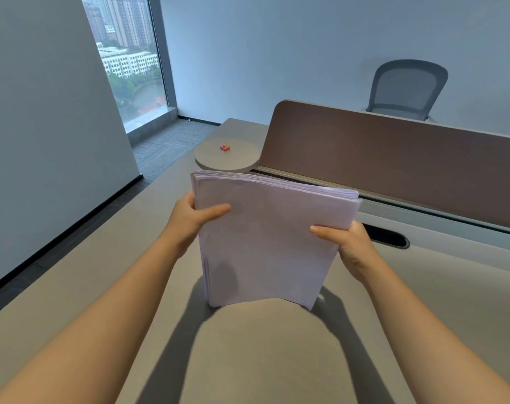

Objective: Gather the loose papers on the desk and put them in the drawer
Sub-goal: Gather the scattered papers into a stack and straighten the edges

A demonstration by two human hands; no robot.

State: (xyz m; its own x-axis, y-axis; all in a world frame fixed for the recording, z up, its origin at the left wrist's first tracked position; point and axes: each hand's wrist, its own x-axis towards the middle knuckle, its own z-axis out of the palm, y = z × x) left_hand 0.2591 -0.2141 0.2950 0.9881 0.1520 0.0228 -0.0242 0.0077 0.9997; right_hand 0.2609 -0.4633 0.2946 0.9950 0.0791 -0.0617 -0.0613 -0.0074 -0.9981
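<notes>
A thick stack of white papers (265, 240) stands almost upright on its lower edge on the grey-beige desk (73, 287), in the middle of the view. My left hand (194, 218) grips the stack's left edge, thumb across the front sheet. My right hand (350, 246) grips the right edge, thumb on the front as well. The sheets' top edges are slightly fanned. No drawer shows in this view.
A brown divider panel (393, 158) runs along the desk's far side, with a dark cable slot (389, 236) in front of it. A round raised disc (227, 156) at the back carries small pink and orange objects (225, 146). A mesh office chair (405, 88) stands beyond the panel.
</notes>
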